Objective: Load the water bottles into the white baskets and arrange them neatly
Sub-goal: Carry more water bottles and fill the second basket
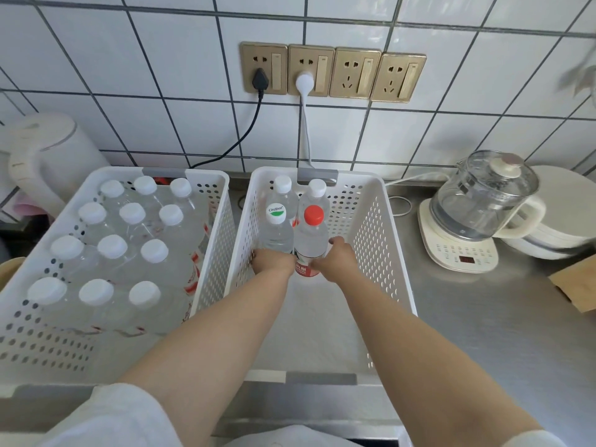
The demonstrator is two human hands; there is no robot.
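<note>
- left hand (272,261) grasps green-cap bottle (276,232) low, right hand (335,258) grasps red-cap bottle (311,240), both in right basket (380,221) near its far wall
- full bottles likely heavy, slick; hold mid-body
- left basket (222,201) full

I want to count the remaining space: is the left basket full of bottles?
Nearly full: the left basket holds twelve upright white-capped bottles in rows.

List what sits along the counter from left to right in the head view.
White kettle → left basket full of white-capped bottles → right basket with four bottles, both hands on the front pair → glass kettle on its base → cardboard piece.
</note>
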